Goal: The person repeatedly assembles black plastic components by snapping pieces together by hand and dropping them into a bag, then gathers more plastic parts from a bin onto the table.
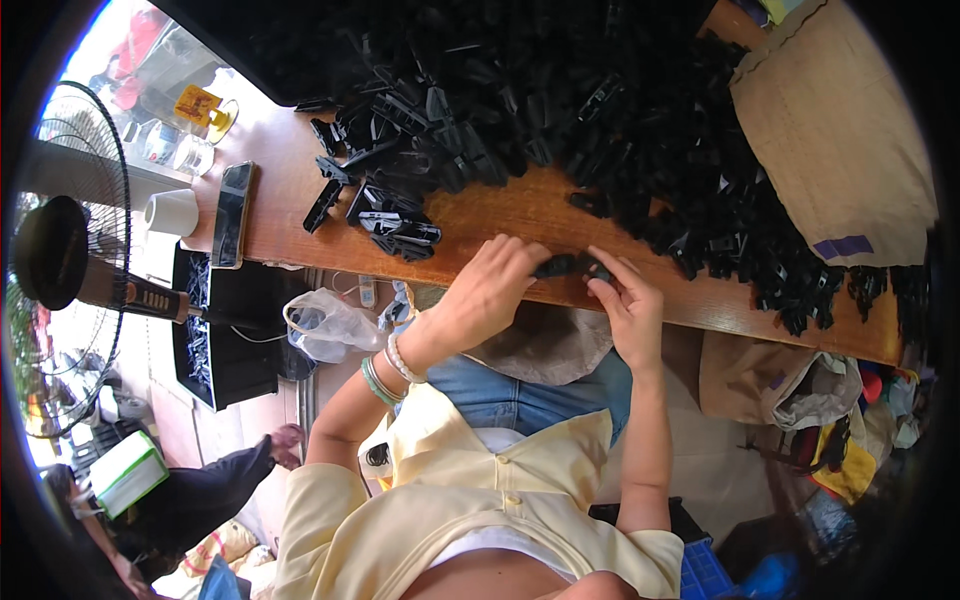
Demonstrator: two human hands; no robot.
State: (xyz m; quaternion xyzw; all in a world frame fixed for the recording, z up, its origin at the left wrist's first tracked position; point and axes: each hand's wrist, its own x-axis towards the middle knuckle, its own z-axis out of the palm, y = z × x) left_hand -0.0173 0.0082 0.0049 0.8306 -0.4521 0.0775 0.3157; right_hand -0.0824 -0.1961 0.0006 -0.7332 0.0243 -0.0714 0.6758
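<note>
Black part (558,266) is at the near edge of the table (510,213), maybe so it is easy to see. The left hand (490,288) pinches one end. The right hand (628,305) pinches a dark bit (598,271), perhaps the same part, likely to keep it steady. The heap (480,110) lies farther back, which leaves room.

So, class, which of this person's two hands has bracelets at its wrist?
The left hand: pale and green bracelets circle its wrist, whereas the right hand has a bare wrist.

left fingers (518,252) curled | right fingers (620,270) pinched | left forearm (347,415) slanting inward
</note>
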